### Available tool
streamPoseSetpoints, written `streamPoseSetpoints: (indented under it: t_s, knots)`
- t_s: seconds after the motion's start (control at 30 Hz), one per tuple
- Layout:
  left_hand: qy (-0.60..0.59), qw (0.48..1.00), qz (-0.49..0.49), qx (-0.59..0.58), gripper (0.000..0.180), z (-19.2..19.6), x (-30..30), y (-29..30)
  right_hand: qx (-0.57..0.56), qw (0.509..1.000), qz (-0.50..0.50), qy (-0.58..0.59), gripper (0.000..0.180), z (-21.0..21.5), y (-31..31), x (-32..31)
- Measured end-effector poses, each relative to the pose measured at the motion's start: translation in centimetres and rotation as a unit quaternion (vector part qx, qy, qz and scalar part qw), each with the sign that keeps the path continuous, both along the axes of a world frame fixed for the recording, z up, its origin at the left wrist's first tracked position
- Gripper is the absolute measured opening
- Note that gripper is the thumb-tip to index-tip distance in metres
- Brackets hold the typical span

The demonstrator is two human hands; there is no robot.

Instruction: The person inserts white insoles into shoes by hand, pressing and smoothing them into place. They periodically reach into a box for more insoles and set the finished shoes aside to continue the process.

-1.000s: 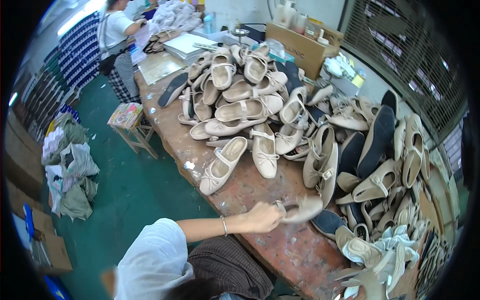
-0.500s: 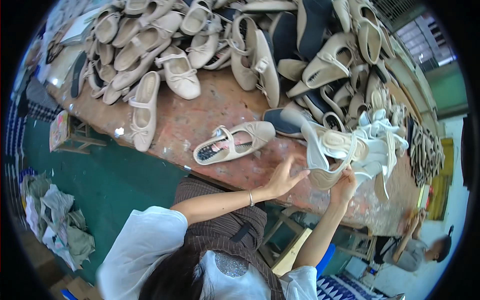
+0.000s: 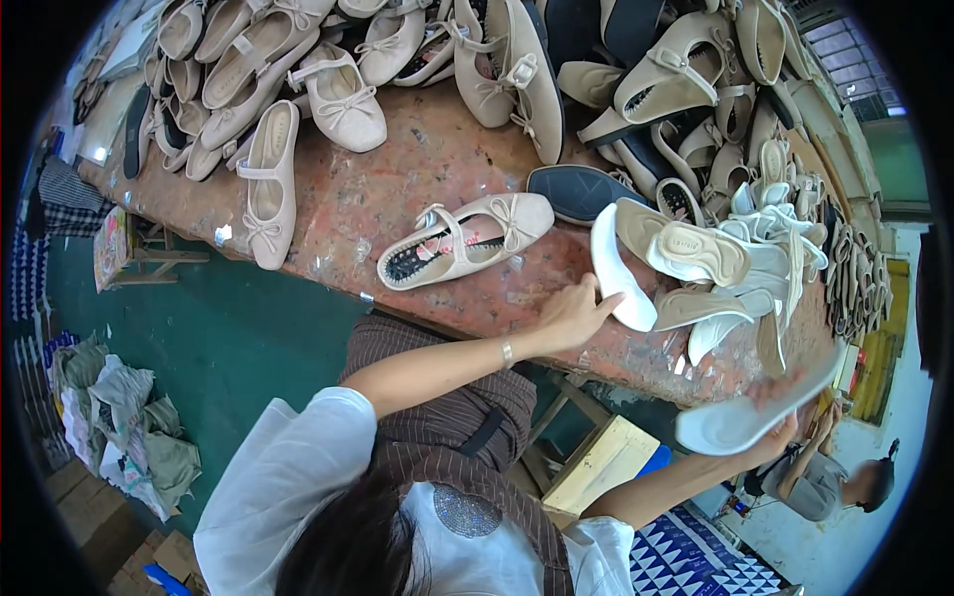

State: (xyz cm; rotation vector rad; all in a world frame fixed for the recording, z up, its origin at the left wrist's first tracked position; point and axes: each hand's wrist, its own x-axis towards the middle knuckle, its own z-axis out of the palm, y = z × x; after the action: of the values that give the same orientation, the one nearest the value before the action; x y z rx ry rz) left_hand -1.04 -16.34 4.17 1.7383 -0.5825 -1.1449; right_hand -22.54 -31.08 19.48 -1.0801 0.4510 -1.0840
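Observation:
A white insole (image 3: 620,266) stands tilted at the near side of the table, with my left hand (image 3: 574,312) closed on its edge. Off to the right, past the table's near edge, my right hand (image 3: 777,435) grips a second, pale insole (image 3: 730,425), blurred by motion. A loose heap of white and beige insoles (image 3: 701,256) lies just beyond my left hand. To the left of that hand is a beige shoe (image 3: 467,238) with a strap and a bow; its dark patterned inside shows.
Many beige shoes (image 3: 348,104) are piled along the far side of the worn reddish table (image 3: 397,179). One lone shoe (image 3: 269,189) lies at the left. A wooden stool (image 3: 601,462) stands below the table's near edge. At the far right another person (image 3: 820,482) is at work.
My hands were close together at one cluster of insoles. Now they are apart: the right has swung right and nearer with an insole, while the left holds another. The view has shifted slightly.

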Motion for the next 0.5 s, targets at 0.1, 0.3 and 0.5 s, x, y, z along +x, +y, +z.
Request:
streamPoseSetpoints:
  t_s: [0.1, 0.3, 0.5]
  knots:
    - [-0.472, 0.872, 0.084, -0.095, 0.046, 2.1, 2.0, 7.4, 0.035, 0.992, 0.107, 0.060, 0.070, -3.1, 3.1, 3.8]
    - [-0.541, 0.834, 0.101, -0.027, 0.020, -2.0, 6.1, 17.0, 0.067, 0.954, 0.112, 0.270, 0.055, -7.8, 8.0, 9.8]
    - [-0.531, 0.837, -0.029, -0.129, 0.012, -0.8, 8.5, 22.4, -0.483, 0.745, 0.113, 0.446, 0.052, -9.1, 11.6, 12.8]
